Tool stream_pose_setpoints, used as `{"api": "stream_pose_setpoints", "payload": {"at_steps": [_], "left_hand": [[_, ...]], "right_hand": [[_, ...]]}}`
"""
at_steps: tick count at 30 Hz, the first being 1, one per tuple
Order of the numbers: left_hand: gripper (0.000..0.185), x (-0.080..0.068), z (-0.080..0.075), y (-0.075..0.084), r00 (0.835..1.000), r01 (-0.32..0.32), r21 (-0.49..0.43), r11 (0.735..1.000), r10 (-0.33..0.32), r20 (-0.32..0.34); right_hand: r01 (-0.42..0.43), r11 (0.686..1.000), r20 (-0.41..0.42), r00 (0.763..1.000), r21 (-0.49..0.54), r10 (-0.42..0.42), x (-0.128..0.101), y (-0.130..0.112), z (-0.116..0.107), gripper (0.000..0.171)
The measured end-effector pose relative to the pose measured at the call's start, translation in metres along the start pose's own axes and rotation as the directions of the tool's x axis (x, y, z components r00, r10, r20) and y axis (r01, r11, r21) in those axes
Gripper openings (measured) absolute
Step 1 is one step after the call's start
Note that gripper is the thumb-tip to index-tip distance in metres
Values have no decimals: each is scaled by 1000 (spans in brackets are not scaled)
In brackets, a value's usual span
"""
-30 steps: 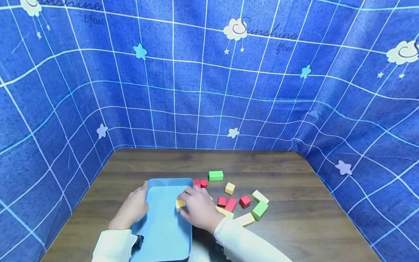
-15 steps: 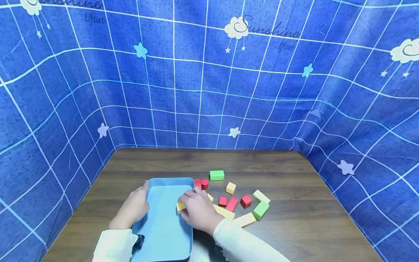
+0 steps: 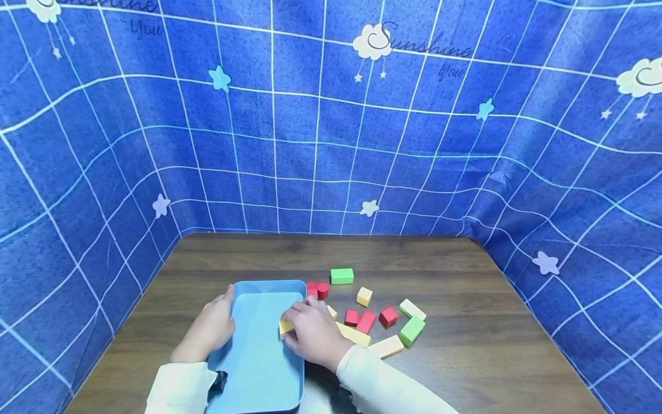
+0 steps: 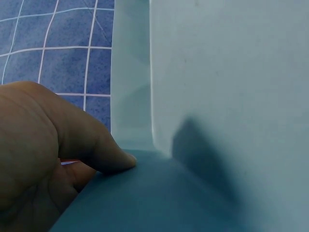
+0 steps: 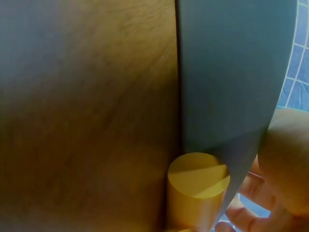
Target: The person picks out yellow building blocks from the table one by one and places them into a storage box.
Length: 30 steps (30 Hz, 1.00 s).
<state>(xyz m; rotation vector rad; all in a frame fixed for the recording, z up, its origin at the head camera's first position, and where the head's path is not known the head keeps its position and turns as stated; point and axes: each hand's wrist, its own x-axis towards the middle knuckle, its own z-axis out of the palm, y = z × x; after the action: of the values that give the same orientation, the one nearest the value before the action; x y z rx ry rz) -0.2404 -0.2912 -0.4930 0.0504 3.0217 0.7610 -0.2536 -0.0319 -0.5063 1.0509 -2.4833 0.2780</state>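
The light blue rectangular plastic tray point(image 3: 258, 368) lies on the dark wood-grain desk point(image 3: 465, 356), near its front edge, and as far as the head view shows its floor holds no block at rest. The left hand point(image 3: 209, 330) rests against the tray's left rim, thumb pressed on the wall in the left wrist view point(image 4: 113, 159); its other fingers are hidden. The right hand point(image 3: 312, 333) pinches a small yellow wooden cylinder block point(image 3: 285, 326) at the tray's right side, fingers curled round it; the right wrist view shows that block point(image 5: 198, 186) just beside the tray wall, so whether it is over the rim or outside it is hard to tell.

By these pictures the work looks barely begun. Well over ten blocks lie loose on the desk right of the tray: a green rectangular block point(image 3: 342, 276), a red cube point(image 3: 388, 316), a yellow cube point(image 3: 364, 296), a second green block point(image 3: 411, 331) and pale yellow bars point(image 3: 386, 347) among them.
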Motion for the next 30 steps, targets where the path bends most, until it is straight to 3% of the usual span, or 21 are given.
{"api": "stream_pose_setpoints", "payload": {"at_steps": [30], "left_hand": [[71,-1,-3,3,1000,5,1,1000,-5,10]], "right_hand": [[-34,999,61,998,43,31,0,3,-11,30]]}}
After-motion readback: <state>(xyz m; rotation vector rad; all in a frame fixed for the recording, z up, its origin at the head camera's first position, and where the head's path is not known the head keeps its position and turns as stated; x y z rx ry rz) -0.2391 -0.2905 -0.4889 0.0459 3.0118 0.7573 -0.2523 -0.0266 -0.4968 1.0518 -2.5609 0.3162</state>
